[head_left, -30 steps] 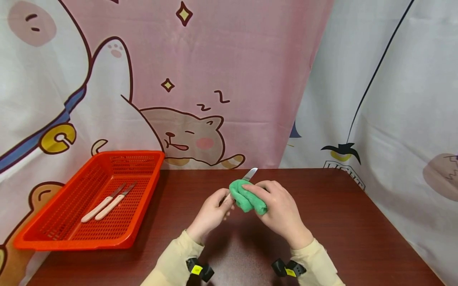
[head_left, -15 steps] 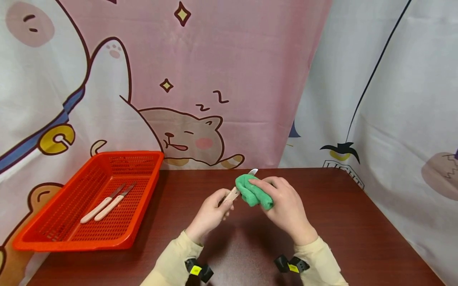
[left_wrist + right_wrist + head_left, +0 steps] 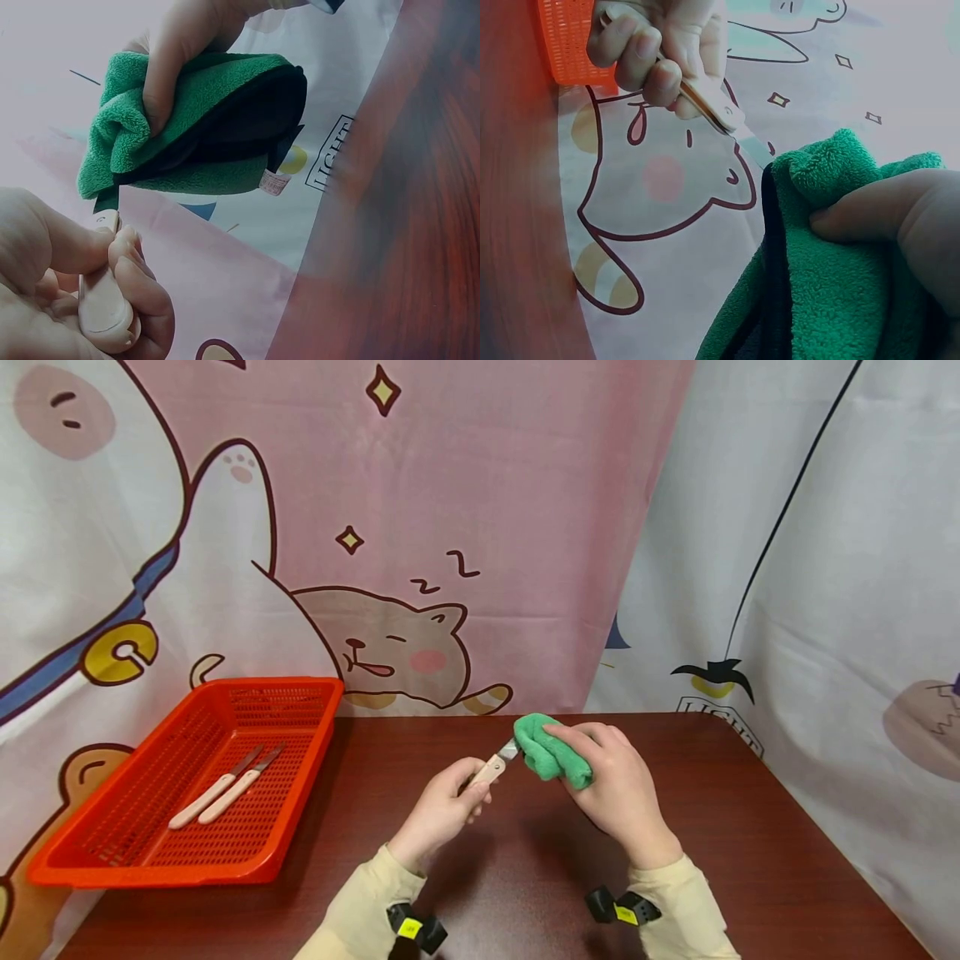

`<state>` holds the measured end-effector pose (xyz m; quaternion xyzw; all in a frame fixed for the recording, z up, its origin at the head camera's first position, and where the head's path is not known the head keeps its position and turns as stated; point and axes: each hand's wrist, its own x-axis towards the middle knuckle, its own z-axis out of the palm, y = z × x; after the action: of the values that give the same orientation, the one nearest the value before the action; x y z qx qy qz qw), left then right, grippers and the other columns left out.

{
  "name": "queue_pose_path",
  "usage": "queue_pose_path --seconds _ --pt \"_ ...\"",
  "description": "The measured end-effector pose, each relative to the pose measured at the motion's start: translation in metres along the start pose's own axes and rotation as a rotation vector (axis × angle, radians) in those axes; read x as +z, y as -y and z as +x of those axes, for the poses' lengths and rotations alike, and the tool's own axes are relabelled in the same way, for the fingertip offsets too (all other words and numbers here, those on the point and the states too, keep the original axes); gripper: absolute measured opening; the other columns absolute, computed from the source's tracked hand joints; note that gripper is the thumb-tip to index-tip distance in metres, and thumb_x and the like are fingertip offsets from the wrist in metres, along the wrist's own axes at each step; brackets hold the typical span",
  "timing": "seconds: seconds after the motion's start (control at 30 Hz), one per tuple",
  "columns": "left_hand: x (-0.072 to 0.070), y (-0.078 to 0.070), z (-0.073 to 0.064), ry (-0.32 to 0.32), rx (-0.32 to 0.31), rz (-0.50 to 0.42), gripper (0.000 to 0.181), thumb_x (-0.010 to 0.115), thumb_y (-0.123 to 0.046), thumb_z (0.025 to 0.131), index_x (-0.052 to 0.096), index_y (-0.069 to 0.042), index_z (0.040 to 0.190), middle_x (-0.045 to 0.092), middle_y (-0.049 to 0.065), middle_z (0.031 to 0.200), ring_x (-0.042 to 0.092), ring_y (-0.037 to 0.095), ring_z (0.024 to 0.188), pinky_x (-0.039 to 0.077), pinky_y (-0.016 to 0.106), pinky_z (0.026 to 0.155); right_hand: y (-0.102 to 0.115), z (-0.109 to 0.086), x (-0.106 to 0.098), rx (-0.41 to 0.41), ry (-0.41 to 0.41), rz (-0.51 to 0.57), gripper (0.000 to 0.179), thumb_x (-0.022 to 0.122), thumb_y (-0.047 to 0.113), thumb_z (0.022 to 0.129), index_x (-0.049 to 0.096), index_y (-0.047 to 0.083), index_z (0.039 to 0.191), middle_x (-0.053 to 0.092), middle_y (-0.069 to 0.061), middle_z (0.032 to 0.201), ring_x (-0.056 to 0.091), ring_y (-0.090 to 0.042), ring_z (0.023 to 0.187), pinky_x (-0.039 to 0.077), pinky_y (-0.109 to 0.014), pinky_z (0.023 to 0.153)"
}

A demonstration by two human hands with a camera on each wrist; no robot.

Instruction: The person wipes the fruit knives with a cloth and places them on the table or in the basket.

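Note:
My left hand [image 3: 448, 797] grips the pale handle of a knife [image 3: 491, 770], its blade pointing up and to the right. A folded green cloth [image 3: 551, 750] with a dark edge is pinched in my right hand [image 3: 617, 783], wrapped over the outer part of the blade and hiding the tip. In the right wrist view a short stretch of bare blade [image 3: 751, 148] shows between handle and cloth. The left wrist view shows the cloth's dark inner fold [image 3: 240, 120] and a small white tag [image 3: 274, 183]. Both hands are raised over the table.
An orange-red plastic basket [image 3: 300, 810] stands on the left of the dark wooden table [image 3: 750, 827]. Two knives [image 3: 228, 785] with pale handles lie side by side in it. Behind the table hangs a printed cartoon curtain [image 3: 525, 527].
My right hand has slid the cloth up and right along the blade, from the handle end towards the tip. More of the handle and the blade's base now show. My left hand has hardly moved.

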<state>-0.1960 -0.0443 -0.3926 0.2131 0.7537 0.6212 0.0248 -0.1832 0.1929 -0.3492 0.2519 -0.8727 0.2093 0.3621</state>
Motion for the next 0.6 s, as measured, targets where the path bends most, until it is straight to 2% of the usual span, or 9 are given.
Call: queue_pose_path --seconds 0.23,0.3,0.37,0.6 --pt "0.000 -0.001 -0.001 0.004 -0.003 -0.005 0.007 0.055 0.001 0.098 0.062 -0.001 0.100 0.055 0.004 0.074 0.049 0.020 0.062 0.043 0.024 0.051 -0.005 -0.001 -0.003 0.019 -0.011 -0.006 0.064 0.085 -0.002 0.066 0.069 0.019 0.124 0.064 -0.008 0.107 0.059 -0.030 0.099 0.051 -0.045 0.075" --pt "0.000 -0.001 -0.001 0.004 -0.004 -0.014 0.007 0.055 0.001 0.099 0.062 -0.001 0.100 0.055 0.007 0.074 0.048 0.021 0.062 0.043 0.024 0.051 -0.006 -0.001 -0.004 0.024 -0.026 -0.005 0.063 0.084 -0.002 0.066 0.069 0.018 0.124 0.064 -0.009 0.107 0.059 -0.030 0.098 0.051 -0.045 0.076" --pt "0.000 -0.001 -0.001 0.005 -0.003 -0.027 0.008 0.054 0.001 0.099 0.062 -0.001 0.101 0.056 0.014 0.076 0.048 0.020 0.062 0.043 0.025 0.052 -0.007 -0.001 -0.006 0.034 -0.049 -0.006 0.061 0.084 -0.003 0.067 0.069 0.017 0.123 0.064 -0.009 0.107 0.058 -0.031 0.098 0.050 -0.046 0.076" --pt "-0.003 0.000 0.000 0.004 -0.001 -0.067 0.008 0.053 0.001 0.100 0.060 0.000 0.104 0.056 0.012 0.078 0.049 0.018 0.064 0.044 0.025 0.054 -0.010 0.000 -0.012 0.073 -0.110 -0.021 0.062 0.084 -0.004 0.066 0.069 0.016 0.123 0.064 -0.013 0.106 0.057 -0.034 0.100 0.049 -0.049 0.079"
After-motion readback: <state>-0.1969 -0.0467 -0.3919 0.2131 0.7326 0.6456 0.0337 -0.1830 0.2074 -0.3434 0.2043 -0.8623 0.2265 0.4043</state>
